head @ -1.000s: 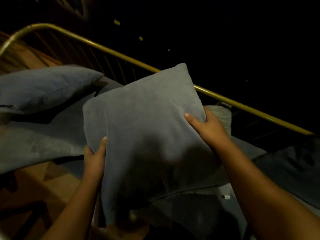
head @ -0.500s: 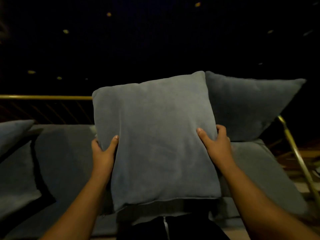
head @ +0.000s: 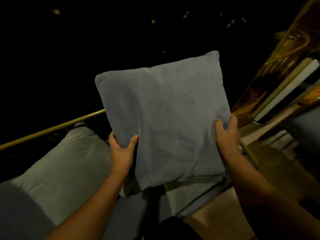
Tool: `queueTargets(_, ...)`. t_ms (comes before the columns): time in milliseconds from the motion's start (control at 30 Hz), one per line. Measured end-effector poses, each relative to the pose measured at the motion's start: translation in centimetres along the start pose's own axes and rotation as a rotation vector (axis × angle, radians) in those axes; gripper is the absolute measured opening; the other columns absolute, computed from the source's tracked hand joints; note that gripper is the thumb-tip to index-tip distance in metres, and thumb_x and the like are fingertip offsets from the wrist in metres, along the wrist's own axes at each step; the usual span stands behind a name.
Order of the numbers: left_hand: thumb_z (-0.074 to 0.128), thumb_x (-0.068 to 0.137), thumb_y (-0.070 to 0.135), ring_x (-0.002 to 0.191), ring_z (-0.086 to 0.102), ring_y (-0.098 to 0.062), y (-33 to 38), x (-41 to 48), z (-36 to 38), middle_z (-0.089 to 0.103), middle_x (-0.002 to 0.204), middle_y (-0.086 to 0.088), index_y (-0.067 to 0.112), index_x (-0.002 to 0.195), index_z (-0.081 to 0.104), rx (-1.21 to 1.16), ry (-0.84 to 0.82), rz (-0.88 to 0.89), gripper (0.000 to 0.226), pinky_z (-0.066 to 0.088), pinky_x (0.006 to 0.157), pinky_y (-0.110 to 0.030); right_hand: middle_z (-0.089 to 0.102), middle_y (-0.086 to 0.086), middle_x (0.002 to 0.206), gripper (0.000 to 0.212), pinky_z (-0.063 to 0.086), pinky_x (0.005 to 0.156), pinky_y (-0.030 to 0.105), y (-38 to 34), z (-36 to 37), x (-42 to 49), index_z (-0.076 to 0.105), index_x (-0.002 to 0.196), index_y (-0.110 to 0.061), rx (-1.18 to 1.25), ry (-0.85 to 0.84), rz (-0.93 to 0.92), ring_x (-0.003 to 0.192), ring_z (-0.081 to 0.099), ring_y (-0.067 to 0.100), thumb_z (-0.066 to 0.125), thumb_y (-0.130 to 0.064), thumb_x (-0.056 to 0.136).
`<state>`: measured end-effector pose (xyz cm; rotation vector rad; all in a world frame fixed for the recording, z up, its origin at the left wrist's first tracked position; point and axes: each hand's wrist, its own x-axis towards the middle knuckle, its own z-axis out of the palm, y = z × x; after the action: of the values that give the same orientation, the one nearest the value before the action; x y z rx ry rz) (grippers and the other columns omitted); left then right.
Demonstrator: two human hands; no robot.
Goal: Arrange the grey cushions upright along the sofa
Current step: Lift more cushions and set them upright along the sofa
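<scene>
Cushion: a grey cushion [head: 164,118] is held upright in the centre of the frame, tilted a little so its upper right corner is highest; it is raised clear of the sofa seat [head: 57,170] at lower left.

Left hand: the left hand [head: 122,151] is closed on the cushion's lower left edge, thumb laid across the front face, the other fingers wrapped out of sight behind.

Right hand: the right hand [head: 226,135] is closed on the lower right edge, its fingers [head: 218,124] pressed into the fabric so that a dent and creases are formed around them.

Softness: the cover is judged soft and yielding (the dimple under the right fingers says as much), with a plump filling that keeps the square shape.

Weight: it is judged light, since it is carried at arm's reach by edge grips alone.

Slip: the napped fabric looks matt, so little slipping is expected.

Where to hold: both side edges, low down, are well chosen; a hold nearer the top corners would be better for setting it upright.

Surroundings: a brass-coloured rail [head: 52,127] runs behind the seat at middle left; beyond it the frame is too dark to read.
</scene>
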<state>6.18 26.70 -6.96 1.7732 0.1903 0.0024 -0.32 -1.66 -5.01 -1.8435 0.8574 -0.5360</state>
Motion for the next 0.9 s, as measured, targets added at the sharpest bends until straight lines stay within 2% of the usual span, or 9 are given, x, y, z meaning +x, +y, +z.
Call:
queueTargets(133, 0.068, 0.083, 0.036, 0.115, 0.046, -0.011, -1.1, -0.1, 6.3, 0.045, 0.130, 0.007, 0.023, 0.142, 0.028, 0.019, -0.095, -0.053, 0.073, 0.040, 0.098, -0.032, 0.048, 0.012, 0.142, 0.064, 0.041, 0.104, 0.051, 2.7, -1.0, 6.1, 0.037, 0.141, -0.020, -0.122, 0.027, 0.077, 0.127, 0.047, 0.035, 0.043, -0.050, 0.085)
queueTargets(300, 0.071, 0.081, 0.029, 0.125, 0.046, -0.020, -4.4, -0.8, 11.0, 0.044, 0.139, -0.004, 0.016, 0.137, 0.029, 0.123, -0.271, -0.137, 0.071, 0.039, 0.105, -0.036, 0.024, 0.011, 0.158, 0.080, 0.021, 0.118, 0.045, 6.5, 2.3, 8.4, 0.021, 0.150, -0.014, -0.283, -0.190, 0.136, 0.145, 0.024, 0.030, 0.046, -0.059, 0.088)
queueTargets(433, 0.072, 0.080, 0.028, 0.125, 0.047, -0.023, -5.0, 0.1, 11.3, 0.044, 0.141, -0.008, 0.012, 0.137, 0.027, 0.189, -0.251, -0.151, 0.074, 0.040, 0.106, -0.039, 0.011, 0.009, 0.161, 0.090, 0.013, 0.120, 0.047, 7.4, 3.9, 7.1, 0.010, 0.152, -0.020, -0.369, -0.143, 0.113, 0.148, 0.010, 0.029, 0.047, -0.066, 0.083)
queueTargets(500, 0.072, 0.079, 0.031, 0.126, 0.048, -0.026, -5.3, 1.0, 10.3, 0.046, 0.141, -0.009, 0.012, 0.136, 0.030, 0.200, -0.258, -0.169, 0.072, 0.042, 0.105, -0.045, 0.020, 0.007, 0.159, 0.082, 0.019, 0.118, 0.048, 6.4, 3.8, 5.8, 0.021, 0.149, -0.022, -0.334, -0.095, 0.063, 0.146, 0.017, 0.027, 0.055, -0.057, 0.084)
queueTargets(600, 0.067, 0.084, 0.028, 0.125, 0.047, -0.023, -5.7, 1.9, 7.5, 0.051, 0.133, -0.005, 0.010, 0.130, 0.043, 0.251, -0.280, -0.170, 0.055, 0.043, 0.095, -0.037, 0.048, 0.007, 0.140, 0.049, 0.035, 0.108, 0.050, 3.8, 4.7, 2.6, 0.053, 0.128, -0.020, -0.314, -0.057, -0.194, 0.131, 0.042, 0.028, 0.058, -0.041, 0.085)
queueTargets(667, 0.065, 0.087, 0.022, 0.118, 0.050, -0.022, -5.7, 2.3, 5.0, 0.054, 0.126, -0.005, 0.013, 0.122, 0.051, 0.264, -0.267, -0.142, 0.039, 0.042, 0.091, -0.029, 0.063, 0.005, 0.115, 0.032, 0.046, 0.094, 0.049, 2.4, 6.7, 0.1, 0.065, 0.107, -0.015, -0.222, -0.154, -0.357, 0.108, 0.057, 0.028, 0.055, -0.037, 0.086)
queueTargets(733, 0.064, 0.087, 0.014, 0.107, 0.055, -0.017, -5.7, 2.3, 1.9, 0.057, 0.118, -0.009, 0.016, 0.113, 0.053, 0.258, -0.242, -0.127, 0.029, 0.044, 0.093, -0.024, 0.065, 0.001, 0.100, 0.028, 0.050, 0.086, 0.040, 1.1, 9.2, -2.8, 0.067, 0.098, -0.013, -0.135, -0.303, -0.418, 0.095, 0.061, 0.023, 0.052, -0.034, 0.088)
queueTargets(800, 0.063, 0.087, 0.009, 0.111, 0.051, -0.015, -5.9, 2.2, -1.7, 0.056, 0.117, -0.006, 0.018, 0.111, 0.052, 0.236, -0.196, -0.131, 0.028, 0.041, 0.099, -0.027, 0.061, -0.006, 0.095, 0.026, 0.049, 0.083, 0.028, -0.2, 12.5, -5.6, 0.066, 0.097, -0.015, -0.075, -0.455, -0.414, 0.091, 0.062, 0.016, 0.051, -0.035, 0.088)
queueTargets(900, 0.063, 0.088, 0.011, 0.118, 0.047, -0.015, -7.1, 2.7, -7.9, 0.054, 0.120, 0.000, 0.022, 0.112, 0.052, 0.245, -0.120, -0.153, 0.029, 0.038, 0.103, -0.031, 0.059, -0.009, 0.097, 0.027, 0.048, 0.085, 0.024, -1.3, 18.1, -9.2, 0.066, 0.100, -0.015, -0.066, -0.635, -0.416, 0.093, 0.060, 0.009, 0.054, -0.036, 0.089)
